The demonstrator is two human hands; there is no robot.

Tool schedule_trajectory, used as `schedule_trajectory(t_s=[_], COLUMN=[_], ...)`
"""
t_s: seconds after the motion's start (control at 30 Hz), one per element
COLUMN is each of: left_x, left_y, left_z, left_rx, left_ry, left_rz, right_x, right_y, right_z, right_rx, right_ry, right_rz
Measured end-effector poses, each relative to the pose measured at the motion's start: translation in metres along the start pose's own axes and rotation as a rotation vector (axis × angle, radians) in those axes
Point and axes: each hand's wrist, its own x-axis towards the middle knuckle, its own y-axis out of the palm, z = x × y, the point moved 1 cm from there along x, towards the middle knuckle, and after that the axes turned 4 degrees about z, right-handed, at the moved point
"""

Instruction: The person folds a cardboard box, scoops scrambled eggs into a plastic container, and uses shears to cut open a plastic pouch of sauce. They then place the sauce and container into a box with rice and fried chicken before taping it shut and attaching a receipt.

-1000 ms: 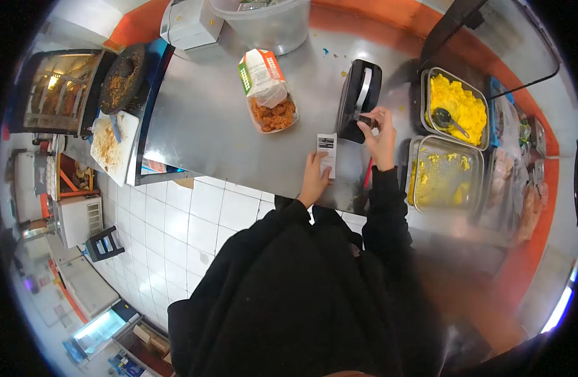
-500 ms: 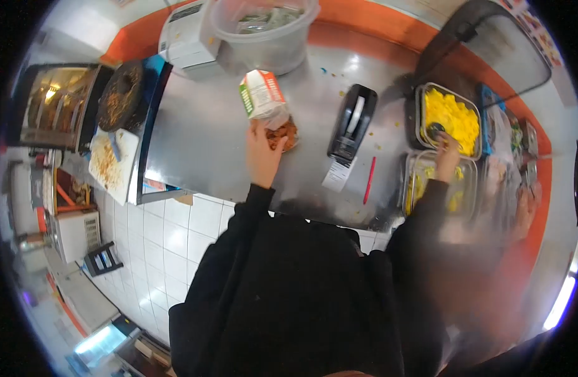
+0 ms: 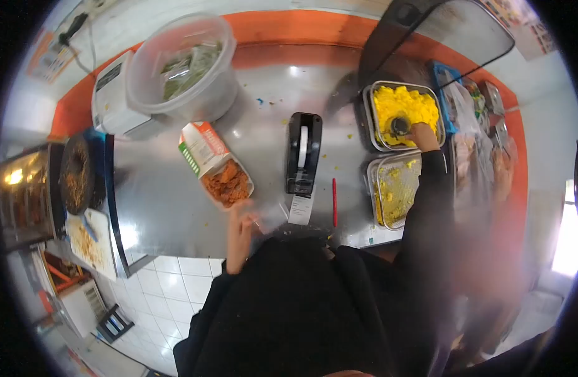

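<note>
My left hand (image 3: 240, 232) is by the counter's front edge, just below an open paper food box (image 3: 204, 151) and apart from it. Its fingers are pinched at a thin piece of clear plastic (image 3: 273, 218), which is partly blurred. Reddish-brown food pieces (image 3: 228, 183) fill the box's near end. At the right, my right hand (image 3: 423, 136) is closed around the handle of a dark round scoop (image 3: 400, 126). The scoop's head rests in yellow, rice-like food (image 3: 407, 103) in a clear rectangular container. Most of the handle is hidden by the hand.
A black tape dispenser (image 3: 304, 154) with a printed slip (image 3: 301, 210) stands mid-counter, beside a red pen (image 3: 334, 202). A second container (image 3: 389, 188) holds yellow remnants. A large plastic tub (image 3: 204, 94) stands at back left; bagged goods (image 3: 474, 138) lie far right.
My left hand has left the food box and drawn back toward the counter's edge, with clear plastic now at its fingers. My right hand stays on the scoop in the yellow food. The view has shifted.
</note>
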Motion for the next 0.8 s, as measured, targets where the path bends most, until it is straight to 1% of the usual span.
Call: schedule_trajectory(t_s=[0.03,0.07,0.1,0.13,0.17,0.2,0.23,0.27,0.3,0.33,0.4,0.43,0.47,0.5,0.53,0.57,0.6,0.63,0.67,0.7,0.73,0.77,0.8], left_x=[-0.005,-0.014,-0.018,-0.016,-0.016,-0.017,-0.016,-0.015,-0.014,-0.013,-0.009,-0.008,-0.008,-0.007,-0.006,-0.004,-0.001,0.003,0.013,0.022,0.03,0.041,0.052], left_y=[0.0,0.006,0.019,0.025,0.032,0.037,0.039,0.04,0.04,0.041,0.039,0.039,0.039,0.04,0.037,0.033,0.031,0.032,0.034,0.036,0.041,0.043,0.045], left_z=[0.023,0.043,0.047,0.042,0.036,0.032,0.035,0.039,0.041,0.038,0.027,0.022,0.019,0.018,0.019,0.022,0.023,0.017,0.005,-0.007,-0.019,-0.025,-0.03], left_rx=[-0.149,-0.173,-0.196,-0.193,-0.375,-0.558,-0.56,-0.292,-0.024,-0.024,-0.318,-0.318,-0.362,-0.408,-0.41,-0.498,-0.587,-0.591,-0.544,-0.494,-0.538,-0.533,-0.605], left_ry=[-0.175,-0.17,-0.171,-0.174,-0.262,-0.355,-0.364,-0.329,-0.285,-0.284,-0.421,-0.417,-0.483,-0.545,-0.54,-0.519,-0.494,-0.491,-0.501,-0.515,-0.463,-0.457,-0.459], left_rz=[0.096,0.178,0.258,0.274,0.36,0.442,0.45,0.441,0.426,0.431,0.419,0.42,0.396,0.371,0.366,0.365,0.365,0.358,0.302,0.251,0.251,0.254,0.293], right_x=[-0.005,-0.02,-0.022,-0.023,-0.024,-0.03,-0.026,-0.022,-0.022,-0.017,-0.003,0.003,0.007,0.012,0.015,0.015,0.012,0.007,0.004,0.0,-0.003,-0.003,-0.005], right_y=[-0.018,-0.039,-0.035,-0.027,-0.019,-0.015,0.009,0.019,0.02,0.029,0.046,0.05,0.052,0.049,0.046,0.039,0.019,0.006,0.003,0.008,0.015,0.02,0.018], right_z=[0.003,0.005,0.007,0.007,0.006,0.02,0.027,0.047,0.061,0.07,0.086,0.09,0.09,0.092,0.095,0.089,0.075,0.062,0.049,0.04,0.033,0.028,0.025], right_rx=[0.175,0.077,0.08,-0.024,-0.131,-0.163,-0.236,-0.279,-0.195,-0.16,-0.117,-0.075,-0.076,-0.092,-0.106,-0.106,0.025,0.155,0.217,0.218,0.355,0.493,0.497], right_ry=[0.09,0.18,0.199,0.257,0.31,0.238,0.178,0.314,0.238,0.231,0.201,0.163,0.164,0.118,0.069,0.062,-0.024,-0.11,-0.321,-0.319,-0.299,-0.28,-0.278], right_rz=[-0.016,-0.037,-0.032,-0.077,-0.12,-0.149,-0.166,-0.149,-0.186,-0.183,-0.15,-0.121,-0.122,-0.119,-0.115,-0.121,-0.068,-0.006,0.012,0.015,-0.018,-0.057,-0.066])
